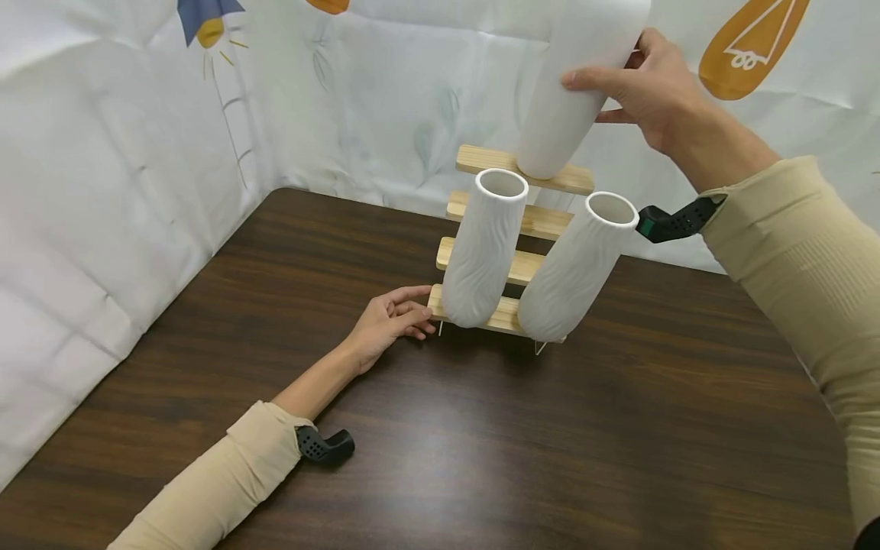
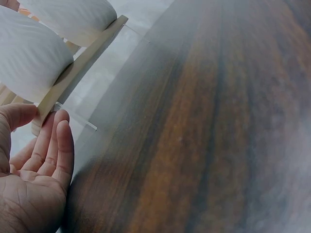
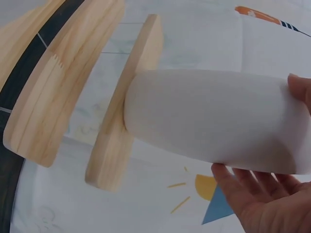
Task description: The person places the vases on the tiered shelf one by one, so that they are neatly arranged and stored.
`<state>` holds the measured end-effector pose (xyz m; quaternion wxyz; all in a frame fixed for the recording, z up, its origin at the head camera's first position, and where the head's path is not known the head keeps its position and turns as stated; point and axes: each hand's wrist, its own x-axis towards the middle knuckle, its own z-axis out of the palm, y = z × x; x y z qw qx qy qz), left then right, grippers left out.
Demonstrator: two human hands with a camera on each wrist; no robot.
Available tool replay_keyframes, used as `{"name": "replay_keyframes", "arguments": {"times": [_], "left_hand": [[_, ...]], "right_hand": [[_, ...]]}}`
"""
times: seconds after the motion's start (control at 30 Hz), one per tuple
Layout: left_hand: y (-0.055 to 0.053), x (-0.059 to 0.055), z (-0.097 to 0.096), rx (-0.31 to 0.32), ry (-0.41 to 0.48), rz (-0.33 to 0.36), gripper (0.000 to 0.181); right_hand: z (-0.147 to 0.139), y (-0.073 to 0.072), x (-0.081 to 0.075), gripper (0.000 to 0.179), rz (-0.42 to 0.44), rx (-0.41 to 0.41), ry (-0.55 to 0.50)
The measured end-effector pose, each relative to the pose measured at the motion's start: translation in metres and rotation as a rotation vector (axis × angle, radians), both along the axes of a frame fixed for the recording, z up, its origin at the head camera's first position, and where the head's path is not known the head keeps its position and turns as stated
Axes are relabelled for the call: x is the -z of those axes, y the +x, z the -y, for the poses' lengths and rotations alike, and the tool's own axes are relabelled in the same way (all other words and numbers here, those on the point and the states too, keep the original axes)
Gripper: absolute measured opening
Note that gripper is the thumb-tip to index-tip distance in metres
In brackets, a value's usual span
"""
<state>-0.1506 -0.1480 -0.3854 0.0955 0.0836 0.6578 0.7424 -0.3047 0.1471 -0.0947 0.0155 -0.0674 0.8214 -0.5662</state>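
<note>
My right hand (image 1: 653, 95) grips a tall white vase (image 1: 567, 84) high up, thumb on one side and fingers on the other. This vase tilts, its base touching the top slat of a stepped wooden rack (image 1: 474, 158); its top runs out of the head view. In the right wrist view, the vase (image 3: 209, 119) looks smooth, with its base against the slat (image 3: 112, 160). Two white ribbed vases, one at left (image 1: 481, 260) and one at right (image 1: 577, 267), lean with their bases on the lowest slat. My left hand (image 1: 388, 325) pinches that slat's left end.
The rack stands on thin clear legs (image 1: 540, 347) on a dark wood-grain table (image 1: 440, 458). White printed fabric (image 1: 385, 99) hangs behind the table and along its left side. Each wrist wears a black device, one on the left (image 1: 325, 445) and one on the right (image 1: 677, 220).
</note>
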Motion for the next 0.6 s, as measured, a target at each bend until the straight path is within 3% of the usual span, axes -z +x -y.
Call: {"name": "replay_keyframes", "arguments": {"times": [0.3, 0.6], "left_hand": [[-0.004, 0.0021, -0.0054, 0.02, 0.013, 0.006, 0.051], [-0.0039, 0.0013, -0.0026, 0.022, 0.01, 0.005, 0.052]], "right_hand": [[-0.0023, -0.0008, -0.0059, 0.07, 0.093, 0.019, 0.071], [-0.0017, 0.0011, -0.0042, 0.077, 0.088, 0.022, 0.138]]}}
